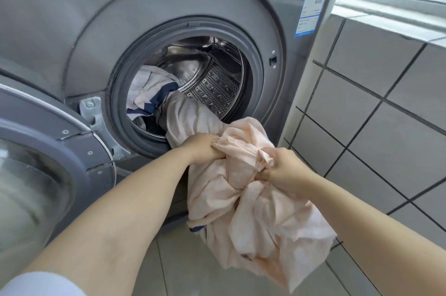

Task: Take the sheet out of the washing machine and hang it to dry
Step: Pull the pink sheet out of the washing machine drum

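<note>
- Grey floor tiles (183, 269) and a tiled wall (386, 107) surround the washing machine (72, 30).
- Bunched folds of the peach sheet (253, 199) are gripped tightly by the left hand (201, 147) and the right hand (284, 171).
- One end is trailed into the drum (212, 83), beside other laundry (149, 90).
- A steady hand-over-hand pull is advised, the bundle kept off the floor.
- How much sheet is left inside cannot be made out.

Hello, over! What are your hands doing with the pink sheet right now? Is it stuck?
Left hand and right hand both grip the pink sheet. Sheet mostly out, tail in the drum. White-and-navy laundry lies against the tail; may drag.
</note>
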